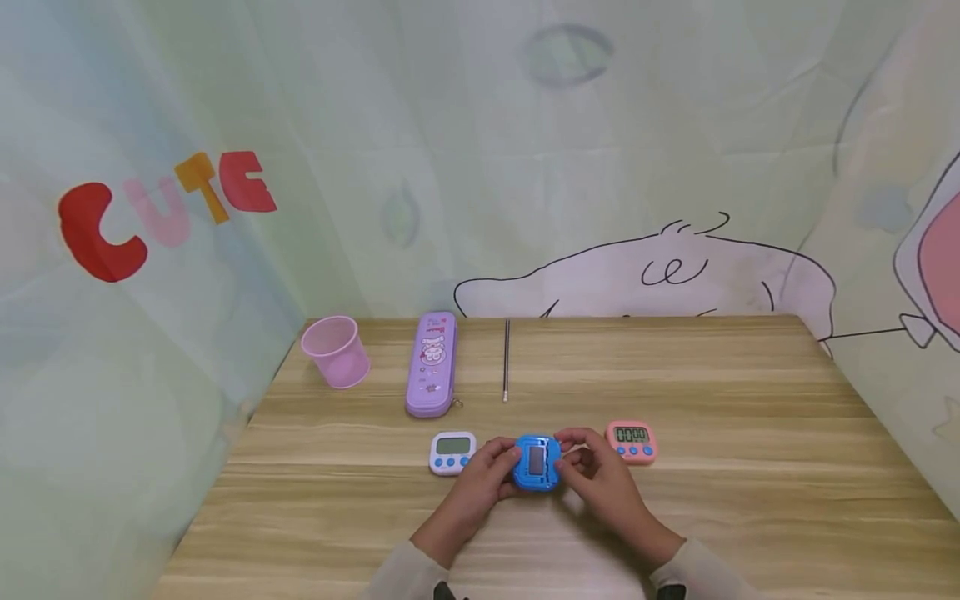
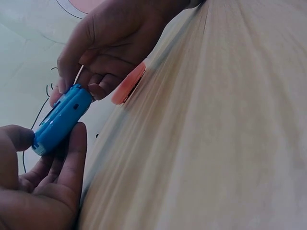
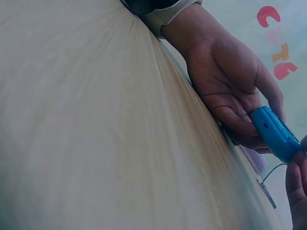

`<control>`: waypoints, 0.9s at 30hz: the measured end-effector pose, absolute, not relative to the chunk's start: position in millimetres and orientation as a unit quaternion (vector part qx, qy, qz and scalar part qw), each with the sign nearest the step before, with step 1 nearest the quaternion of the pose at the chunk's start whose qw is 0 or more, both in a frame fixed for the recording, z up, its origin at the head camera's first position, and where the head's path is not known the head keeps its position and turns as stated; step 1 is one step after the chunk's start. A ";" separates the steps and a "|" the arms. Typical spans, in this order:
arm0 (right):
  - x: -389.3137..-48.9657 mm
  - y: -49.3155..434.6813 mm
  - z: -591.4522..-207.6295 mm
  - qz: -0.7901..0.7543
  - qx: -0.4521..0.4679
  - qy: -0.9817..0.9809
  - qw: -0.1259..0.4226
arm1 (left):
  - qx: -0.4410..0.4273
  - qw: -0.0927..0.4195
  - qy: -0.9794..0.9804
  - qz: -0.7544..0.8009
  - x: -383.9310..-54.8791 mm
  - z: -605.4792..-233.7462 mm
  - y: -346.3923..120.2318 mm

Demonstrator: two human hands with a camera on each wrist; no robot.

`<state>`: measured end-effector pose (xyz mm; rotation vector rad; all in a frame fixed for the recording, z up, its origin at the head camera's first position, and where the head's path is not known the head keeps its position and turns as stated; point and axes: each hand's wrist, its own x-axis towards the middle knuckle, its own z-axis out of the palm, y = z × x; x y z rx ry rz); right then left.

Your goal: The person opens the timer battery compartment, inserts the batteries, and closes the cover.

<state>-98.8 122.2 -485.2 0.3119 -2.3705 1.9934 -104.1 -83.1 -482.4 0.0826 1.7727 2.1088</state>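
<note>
Now, from afar, I see the blue device (image 1: pixel 537 462) left of the pink timer (image 1: pixel 632 454), the left hand (image 1: pixel 480 482) gripping one edge between thumb and fingers, the right hand (image 1: pixel 603 482) pinching the opposite edge.

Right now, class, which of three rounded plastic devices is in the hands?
The blue device, held between left hand and right hand; the white device and pink device lie on the wood-grain table.

Head cam: high, near side, facing forward and down over the wood-grain tabletop (image 1: pixel 735 517), widest and farthest; left wrist cam: low, close, tilted, facing the bare right hand (image 2: pixel 112 45); right wrist cam: also low, close, tilted, facing the bare left hand (image 3: pixel 228 81); all three share the rounded blue plastic gadget (image 1: pixel 537 462)
</note>
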 end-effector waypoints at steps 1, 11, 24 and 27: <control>-98.7 122.2 -485.5 0.641 0.100 -0.761 0.016 | 0.030 0.192 0.632 0.750 -104.4 -482.6 -83.1; -97.5 122.8 -488.8 0.641 0.112 -0.759 0.020 | 0.022 0.198 0.648 0.735 -104.8 -481.4 -83.7; -98.1 123.3 -489.3 0.643 0.127 -0.755 0.022 | 0.032 0.197 0.648 0.735 -105.0 -482.6 -83.8; -97.7 122.8 -489.2 0.646 0.121 -0.754 0.015 | 0.028 0.199 0.647 0.735 -105.1 -483.1 -84.1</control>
